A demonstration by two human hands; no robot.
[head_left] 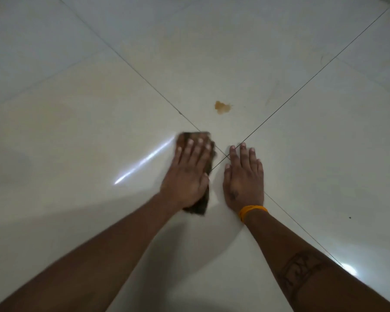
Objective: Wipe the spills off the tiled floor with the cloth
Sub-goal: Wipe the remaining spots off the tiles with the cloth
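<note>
My left hand (187,174) lies flat with straight fingers on a dark brown cloth (204,204), pressing it against the pale tiled floor (77,131); the cloth shows beyond my fingertips and under my wrist, and looks blurred. My right hand (243,179) rests flat on the floor beside it, fingers straight, holding nothing, with an orange band (252,210) on the wrist. A small orange-brown spill (221,106) sits on the tile beyond both hands, about a hand's length past the cloth. A fainter yellowish smear (173,57) spreads farther away.
Dark grout lines cross in an X (227,156) between my hands. A bright streak of reflected light (144,161) lies left of the cloth, and another glare spot (349,270) shows at the lower right. A tiny dark speck (349,217) marks the right tile.
</note>
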